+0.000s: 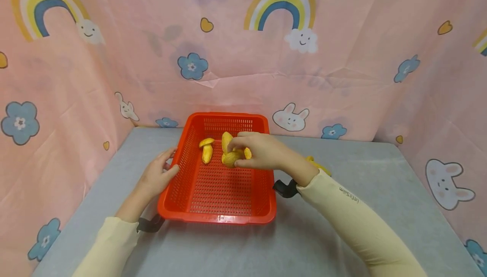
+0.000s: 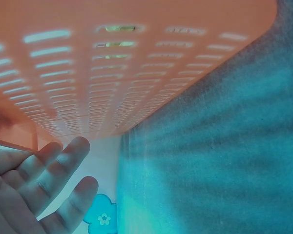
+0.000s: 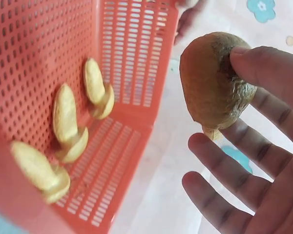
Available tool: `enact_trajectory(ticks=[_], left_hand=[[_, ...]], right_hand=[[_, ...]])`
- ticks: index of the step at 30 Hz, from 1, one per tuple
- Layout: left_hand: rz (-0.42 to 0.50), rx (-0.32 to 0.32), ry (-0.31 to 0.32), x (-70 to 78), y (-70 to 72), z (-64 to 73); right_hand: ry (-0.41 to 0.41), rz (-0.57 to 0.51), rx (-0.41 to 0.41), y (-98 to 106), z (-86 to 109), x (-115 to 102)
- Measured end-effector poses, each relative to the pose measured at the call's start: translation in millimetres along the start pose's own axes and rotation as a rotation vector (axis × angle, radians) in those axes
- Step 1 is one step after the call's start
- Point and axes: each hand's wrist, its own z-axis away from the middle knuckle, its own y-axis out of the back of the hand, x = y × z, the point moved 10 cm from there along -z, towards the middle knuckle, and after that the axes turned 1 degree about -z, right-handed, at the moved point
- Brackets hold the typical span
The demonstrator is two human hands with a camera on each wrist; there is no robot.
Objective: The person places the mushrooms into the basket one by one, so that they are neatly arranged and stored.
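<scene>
Head view: held mushroom, pinched in the fingers of the right hand, over red basket, right of a lying mushroom; long axis unclear. Left hand, fingers loosely extended, at left rim.

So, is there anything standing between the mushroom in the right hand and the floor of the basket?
Nothing visible blocks it: the right hand holds the mushroom above the open basket. Three other mushrooms lie on the far half of its floor, so space directly below may be partly taken.
</scene>
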Motion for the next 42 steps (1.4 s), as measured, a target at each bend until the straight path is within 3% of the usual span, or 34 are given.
enact_trajectory(ticks=[11,24,31,42], left_hand=[[-0.012,0.011,-0.012,1.8,0.1,-2.7],[-0.012,0.020,-0.016,-0.5,0.7,-1.6],[-0.005,0.035,-0.043,-0.3,-0.4,0.5],[0.009,0.035,-0.036,-2.9,-2.8,0.5]], right_hand=[[0.056,0.059,-0.065,-29,-31.4,-19],[0.098,0.012,-0.149,-73,-65.0,-22],[0.066,-0.038,-0.186,-97,-73.3,-17],[0.036,-0.090,-0.208,-110,-75.8,-12]])
